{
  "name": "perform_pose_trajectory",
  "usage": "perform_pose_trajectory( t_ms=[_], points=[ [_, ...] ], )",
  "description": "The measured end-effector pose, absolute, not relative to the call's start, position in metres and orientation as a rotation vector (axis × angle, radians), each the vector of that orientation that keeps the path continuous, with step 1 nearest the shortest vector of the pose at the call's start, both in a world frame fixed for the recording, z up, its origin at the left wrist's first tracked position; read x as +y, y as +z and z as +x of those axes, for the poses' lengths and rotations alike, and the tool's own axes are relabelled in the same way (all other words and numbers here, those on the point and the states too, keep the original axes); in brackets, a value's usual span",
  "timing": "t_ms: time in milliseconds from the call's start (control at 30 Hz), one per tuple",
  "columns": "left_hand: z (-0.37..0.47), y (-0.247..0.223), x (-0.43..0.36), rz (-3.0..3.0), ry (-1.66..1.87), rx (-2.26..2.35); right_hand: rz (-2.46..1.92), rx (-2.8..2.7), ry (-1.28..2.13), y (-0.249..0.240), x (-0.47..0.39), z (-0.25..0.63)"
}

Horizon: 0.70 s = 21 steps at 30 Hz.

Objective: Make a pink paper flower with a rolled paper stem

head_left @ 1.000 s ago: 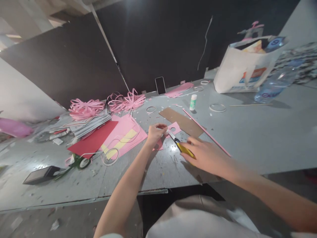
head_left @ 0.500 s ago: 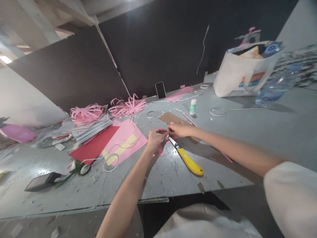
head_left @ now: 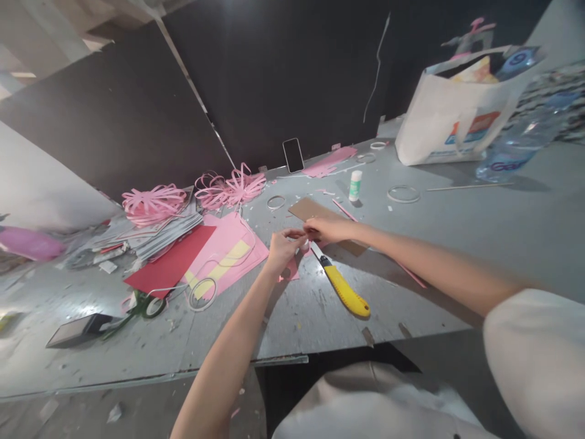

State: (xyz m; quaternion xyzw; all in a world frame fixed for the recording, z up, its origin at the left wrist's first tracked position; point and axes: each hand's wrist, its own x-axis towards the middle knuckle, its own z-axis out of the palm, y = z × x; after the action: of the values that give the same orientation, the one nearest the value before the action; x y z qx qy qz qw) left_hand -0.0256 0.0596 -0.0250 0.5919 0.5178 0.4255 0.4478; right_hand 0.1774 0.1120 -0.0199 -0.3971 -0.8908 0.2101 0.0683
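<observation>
My left hand (head_left: 284, 249) is closed in a pinch on a small white object (head_left: 306, 243), too small to name. Fingertips of my right hand (head_left: 325, 230) are pressed together right beside it; what they hold, if anything, is hidden. Beneath the right hand lies a brown cardboard piece (head_left: 305, 210). A yellow-handled utility knife (head_left: 346, 289) rests on the table, its blade pointing toward my fingers. Under and beside the left hand is a small pink paper piece (head_left: 289, 271).
Pink sheets (head_left: 256, 247), a red sheet (head_left: 171, 259) and green scissors (head_left: 141, 306) lie left. Pink strip bundles (head_left: 153, 204) sit on papers. A glue stick (head_left: 355, 186), phone (head_left: 293, 155), wire ring (head_left: 404, 194), white bag (head_left: 434, 122) and bottle (head_left: 521, 146) stand or lie beyond.
The camera view has shifted slightly, so the table's things sit a little higher in the picture. Both hands stay together over the same spot, with only a slight shift of the fingers.
</observation>
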Motion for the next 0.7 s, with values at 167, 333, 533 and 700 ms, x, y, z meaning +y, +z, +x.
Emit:
perform_pose_trajectory(
  t_ms=[167, 333, 533, 700],
  points=[
    [-0.026, -0.025, 0.062, 1.468, 1.05, 1.271, -1.211, -2.665, 0.63, -0.018, 0.109, 0.175],
    [-0.025, -0.024, 0.065, 1.435, 1.024, 1.278, -1.228, -2.661, 0.554, -0.019, 0.103, 0.173],
    [-0.026, -0.03, 0.067, 1.464, 1.027, 1.266, -1.223, -2.684, 0.445, -0.02, 0.104, 0.17],
    [-0.027, -0.029, 0.067, 1.479, 1.011, 1.283, -1.214, -2.649, 0.308, -0.017, 0.12, 0.192]
  ],
)
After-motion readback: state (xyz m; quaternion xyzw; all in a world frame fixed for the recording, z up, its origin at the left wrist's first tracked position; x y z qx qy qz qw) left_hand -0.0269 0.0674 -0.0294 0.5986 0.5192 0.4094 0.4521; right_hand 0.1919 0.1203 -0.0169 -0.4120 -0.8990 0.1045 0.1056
